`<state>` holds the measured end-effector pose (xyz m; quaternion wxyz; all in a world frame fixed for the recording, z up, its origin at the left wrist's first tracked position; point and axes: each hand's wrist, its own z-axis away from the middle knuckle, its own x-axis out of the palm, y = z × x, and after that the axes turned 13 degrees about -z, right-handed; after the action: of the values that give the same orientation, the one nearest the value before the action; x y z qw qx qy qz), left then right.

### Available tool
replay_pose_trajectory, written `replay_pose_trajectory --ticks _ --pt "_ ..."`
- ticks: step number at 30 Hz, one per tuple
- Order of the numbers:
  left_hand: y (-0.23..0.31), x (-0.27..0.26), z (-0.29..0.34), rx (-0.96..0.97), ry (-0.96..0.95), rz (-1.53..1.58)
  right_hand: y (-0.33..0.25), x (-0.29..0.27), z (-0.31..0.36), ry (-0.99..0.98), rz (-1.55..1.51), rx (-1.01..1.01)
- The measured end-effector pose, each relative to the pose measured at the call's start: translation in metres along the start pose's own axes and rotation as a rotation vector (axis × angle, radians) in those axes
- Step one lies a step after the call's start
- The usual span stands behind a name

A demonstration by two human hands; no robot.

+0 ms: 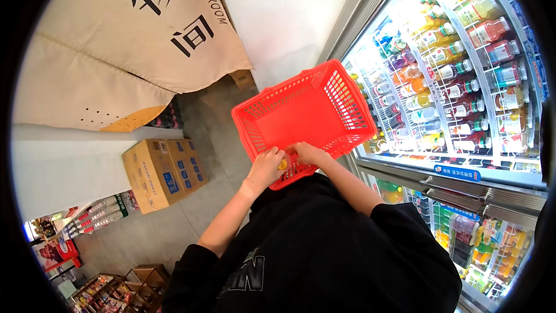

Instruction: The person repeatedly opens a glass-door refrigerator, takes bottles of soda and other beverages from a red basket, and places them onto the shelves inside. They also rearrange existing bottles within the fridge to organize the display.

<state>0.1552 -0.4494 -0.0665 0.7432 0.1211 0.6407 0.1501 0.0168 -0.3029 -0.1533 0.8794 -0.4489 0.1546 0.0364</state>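
Head view: the left hand (269,164) is curled around the near rim of the basket (295,119), a small yellow thing (282,164) showing beside its fingers; the right hand (307,153) bends over that rim too, though whether it grips cannot be told. The red basket lies at twelve to one o'clock from them, its open top facing up. Beyond, cartons (152,179) stand on the floor (214,139) at nine, a curtain (116,52) hangs at eleven, and a lit cooler (457,178) of bottles (465,88) stands at two to four.
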Motion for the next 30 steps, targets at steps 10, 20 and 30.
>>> replay_pose_trajectory --ticks 10,20,30 --pt "0.006 -0.021 0.009 -0.037 -0.067 0.182 0.02 -0.004 0.004 0.179 -0.013 0.005" --pt "-0.021 -0.086 -0.01 -0.154 0.194 0.464 -0.004 -0.065 0.026 0.427 -0.144 -0.032" --pt "-0.004 -0.324 0.021 0.202 0.927 0.657 -0.107 -0.117 0.066 0.884 -0.384 -0.364"
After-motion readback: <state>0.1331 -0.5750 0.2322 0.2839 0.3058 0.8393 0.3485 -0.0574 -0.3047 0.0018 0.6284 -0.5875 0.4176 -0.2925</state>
